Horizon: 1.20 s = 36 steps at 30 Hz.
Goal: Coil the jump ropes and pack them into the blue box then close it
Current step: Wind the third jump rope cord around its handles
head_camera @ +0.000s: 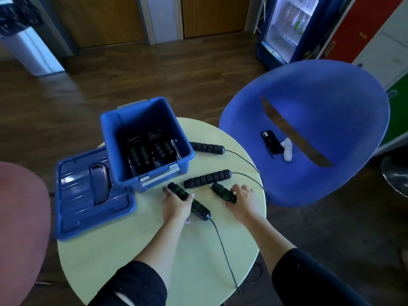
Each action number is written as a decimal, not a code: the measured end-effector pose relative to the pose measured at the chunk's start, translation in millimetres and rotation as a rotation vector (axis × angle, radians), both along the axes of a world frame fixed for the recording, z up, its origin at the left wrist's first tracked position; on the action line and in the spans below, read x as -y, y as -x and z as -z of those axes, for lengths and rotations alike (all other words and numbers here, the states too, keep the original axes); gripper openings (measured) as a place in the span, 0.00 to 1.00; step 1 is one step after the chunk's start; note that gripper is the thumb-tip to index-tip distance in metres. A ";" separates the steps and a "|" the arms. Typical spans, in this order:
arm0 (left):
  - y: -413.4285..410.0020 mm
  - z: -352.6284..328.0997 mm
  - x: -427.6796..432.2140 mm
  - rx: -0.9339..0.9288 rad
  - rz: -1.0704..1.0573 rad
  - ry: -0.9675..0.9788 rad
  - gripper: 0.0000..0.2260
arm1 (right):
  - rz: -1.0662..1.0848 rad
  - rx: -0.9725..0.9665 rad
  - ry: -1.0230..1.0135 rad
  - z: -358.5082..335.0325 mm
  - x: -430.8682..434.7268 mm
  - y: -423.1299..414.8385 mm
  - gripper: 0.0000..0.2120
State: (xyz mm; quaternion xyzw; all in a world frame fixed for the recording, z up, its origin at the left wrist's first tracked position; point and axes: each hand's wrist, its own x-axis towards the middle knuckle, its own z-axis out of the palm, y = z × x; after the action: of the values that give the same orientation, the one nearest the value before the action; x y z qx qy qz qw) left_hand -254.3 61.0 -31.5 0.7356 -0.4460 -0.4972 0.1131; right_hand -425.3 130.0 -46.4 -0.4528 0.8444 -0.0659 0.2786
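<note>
Left hand (176,203): clenched round a striped handle (199,208) on the table (132,239); the handle slants far-left to near-right, and its cord (223,246) leaves the near end.
Right hand (242,200): grasping the near end of the second handle (221,191); same slant, free end pointing far-left.
Box (114,138): open, just beyond the left hand, coiled ropes (143,149) inside.
Lid (88,195): flat, left of the box.

Break room, drinks fridge (287,27), lockers (362,29)
</note>
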 end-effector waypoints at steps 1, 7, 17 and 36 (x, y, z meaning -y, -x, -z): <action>1.7 -0.5 0.1 -0.019 -0.025 0.000 0.34 | 0.002 0.021 0.010 0.5 -0.5 1.4 0.21; -1.4 -10.8 -17.7 -0.165 -0.019 -0.025 0.37 | 0.095 0.311 0.057 -11.6 -4.9 13.6 0.15; -3.7 -73.8 -67.3 -0.588 0.138 0.119 0.29 | 0.168 0.953 0.194 -88.2 -30.6 -13.2 0.14; -62.6 -224.2 -44.0 -0.647 0.110 0.570 0.06 | -0.360 1.177 0.169 -246.0 -19.3 -55.7 0.21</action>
State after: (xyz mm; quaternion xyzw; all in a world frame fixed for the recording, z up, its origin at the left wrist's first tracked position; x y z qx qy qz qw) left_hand -191.7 105.0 192.6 0.4563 -0.5456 -0.5644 0.4191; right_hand -369.5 149.3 199.6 -0.4966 0.4514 -0.3231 0.6673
